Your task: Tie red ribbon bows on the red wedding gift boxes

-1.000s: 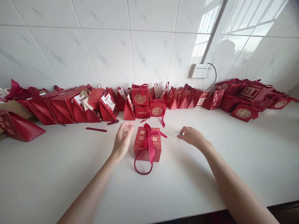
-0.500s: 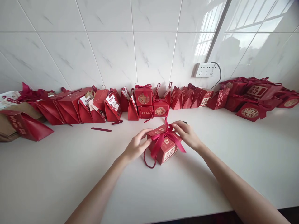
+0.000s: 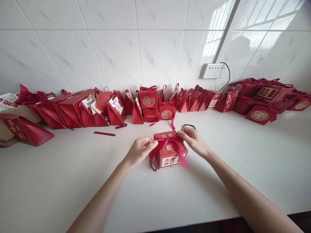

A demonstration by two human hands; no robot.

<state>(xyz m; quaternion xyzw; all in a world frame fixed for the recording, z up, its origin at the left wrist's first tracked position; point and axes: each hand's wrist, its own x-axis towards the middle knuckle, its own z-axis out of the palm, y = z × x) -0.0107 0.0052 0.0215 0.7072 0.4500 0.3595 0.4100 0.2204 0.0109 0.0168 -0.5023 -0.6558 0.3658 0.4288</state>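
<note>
A small red gift box (image 3: 170,157) with a cream panel and red characters on its front stands on the white counter between my hands. A crimson ribbon (image 3: 180,153) is tied in a bow on its top, and its tails hang over the front. My left hand (image 3: 141,149) pinches the bow's left loop between thumb and fingers. At the other side my right hand (image 3: 193,140) pinches the right loop, which the fingers partly cover. A dark red cord handle (image 3: 153,166) droops at the box's left side.
Along the tiled wall runs a row of red gift boxes (image 3: 73,111), with two stacked in the middle and a heap (image 3: 264,97) at right. A dark red strip (image 3: 104,133) lies left of centre. A power strip (image 3: 213,71) hangs on the wall.
The box has turned so its front panel faces me more squarely. My left hand has moved from the box's side onto the ribbon loop. My right hand still holds the bow's right side.
</note>
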